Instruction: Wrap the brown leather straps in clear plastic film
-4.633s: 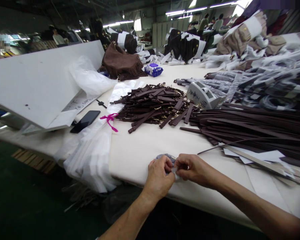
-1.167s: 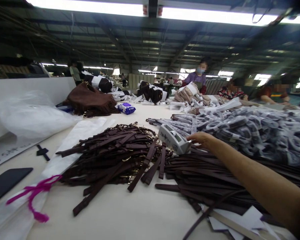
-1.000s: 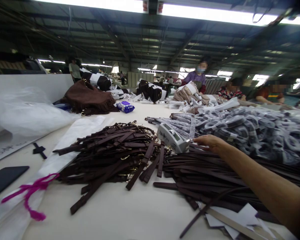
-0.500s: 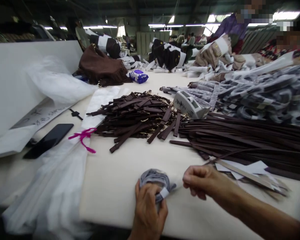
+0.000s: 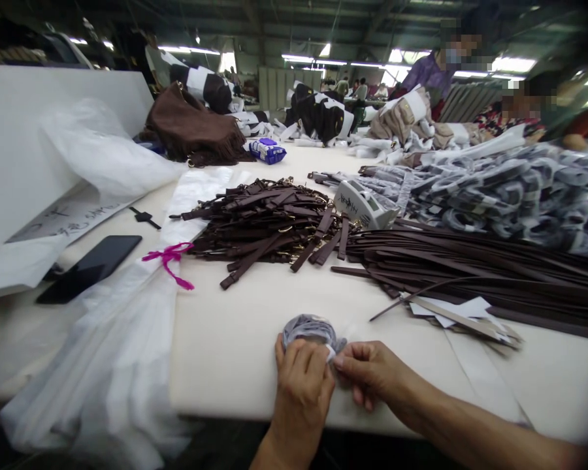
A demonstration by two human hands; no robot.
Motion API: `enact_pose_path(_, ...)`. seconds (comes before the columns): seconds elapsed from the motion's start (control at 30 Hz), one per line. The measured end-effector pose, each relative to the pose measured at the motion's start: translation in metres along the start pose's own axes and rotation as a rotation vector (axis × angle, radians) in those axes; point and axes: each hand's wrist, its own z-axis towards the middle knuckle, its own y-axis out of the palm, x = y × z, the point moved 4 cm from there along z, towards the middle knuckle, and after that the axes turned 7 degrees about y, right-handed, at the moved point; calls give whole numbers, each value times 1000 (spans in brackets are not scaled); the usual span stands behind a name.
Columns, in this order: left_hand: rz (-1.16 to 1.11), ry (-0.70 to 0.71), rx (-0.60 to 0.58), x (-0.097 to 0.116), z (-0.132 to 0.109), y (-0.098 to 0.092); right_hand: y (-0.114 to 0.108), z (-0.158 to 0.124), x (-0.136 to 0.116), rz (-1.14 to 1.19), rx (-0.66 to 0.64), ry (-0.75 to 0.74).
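A strap coiled into a ring and wrapped in clear plastic (image 5: 308, 324) rests on the cream tabletop near its front edge. My left hand (image 5: 301, 378) is closed over the near side of the coil, its fingers covering part of it. A small white label (image 5: 330, 353) shows beside those fingers. My right hand (image 5: 370, 372) is pinched at the coil's right side, thumb and forefinger touching the label's edge; what is between them is too small to tell. Behind the coil lie a heap of short dark brown straps with metal clasps (image 5: 269, 222) and a stack of long brown straps (image 5: 470, 267).
At right, plastic-wrapped coiled straps (image 5: 509, 189) form a pile. Near them are a white tape dispenser (image 5: 365, 203) and paper scraps (image 5: 458, 312). On the left are a black phone (image 5: 93, 267) and plastic bags (image 5: 112, 352) tied with pink string (image 5: 171, 258). A brown fringed bag (image 5: 193, 127) stands behind.
My right hand has moved left and down to the coil, from a spot apart from it. My left hand still holds the coil, with more of the label now covered. The camera view has shifted slightly.
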Motion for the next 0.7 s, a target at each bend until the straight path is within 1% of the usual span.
enact_pose_path(0.07,9,11,2,0,1,0,0,0,5,-2,-4,5)
enact_pose_path(0.13,10,17,7,-2,3,-2,0,-3,8,43,1,-8)
enact_pose_path(0.23,-10,19,26,-6,10,-9,1,-9,8,191,1,-105)
enact_pose_path(0.33,-70,20,15,-7,21,-18,-1,-17,2,304,14,-213)
enact_pose_path(0.4,-134,-21,3,-6,28,-24,-1,-21,-4,339,14,-255)
enact_pose_path(0.5,-258,-174,-33,-1,37,-31,0,-27,-13,366,2,-313)
enact_pose_path(0.6,-435,-407,-127,3,40,-32,1,-30,-19,357,29,-373)
enact_pose_path(0.67,-628,-546,-182,5,42,-31,-2,-29,-20,280,80,-411)
enact_pose_path(0.7,-729,-600,-202,7,44,-30,-5,-30,-22,200,136,-448)
